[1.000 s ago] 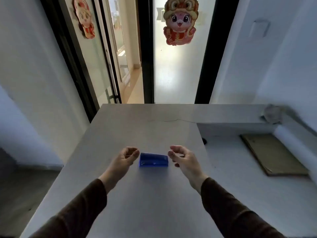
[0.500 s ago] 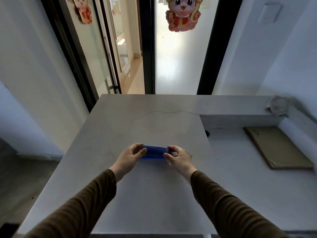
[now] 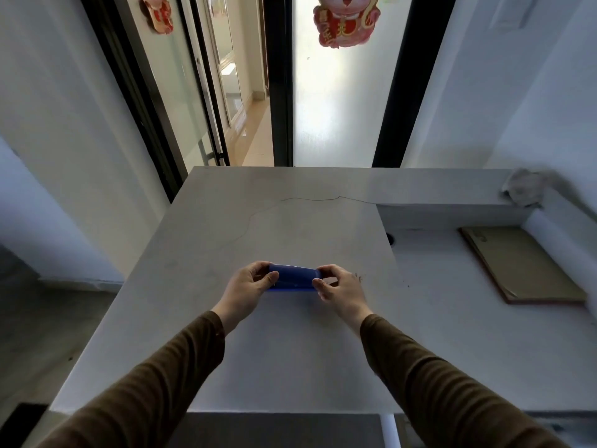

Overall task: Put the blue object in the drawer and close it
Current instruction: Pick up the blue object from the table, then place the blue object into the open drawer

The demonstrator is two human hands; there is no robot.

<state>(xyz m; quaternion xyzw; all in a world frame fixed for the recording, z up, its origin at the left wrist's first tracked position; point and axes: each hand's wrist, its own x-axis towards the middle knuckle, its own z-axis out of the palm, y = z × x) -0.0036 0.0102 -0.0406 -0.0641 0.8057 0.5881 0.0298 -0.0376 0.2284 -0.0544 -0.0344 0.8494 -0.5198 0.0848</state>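
Note:
A small blue rectangular object [image 3: 294, 279] is held over the middle of the grey table top [image 3: 226, 227]. My left hand [image 3: 250, 286] grips its left end and my right hand [image 3: 339, 287] grips its right end, fingers curled around it. Whether it rests on the table or is slightly lifted is unclear. A grey panel [image 3: 277, 430] below the table's near edge shows at the bottom; I cannot tell if it is a drawer front.
A brown flat book or folder [image 3: 520, 266] lies on the lower white surface [image 3: 452, 318] to the right. A crumpled cloth [image 3: 525, 187] sits at the back right corner. Glass doors with red paper decorations [image 3: 344, 21] stand behind the table.
Both hands closed in from either side of the blue object and took hold of its ends. The view tilted down, bringing the table's near edge into sight.

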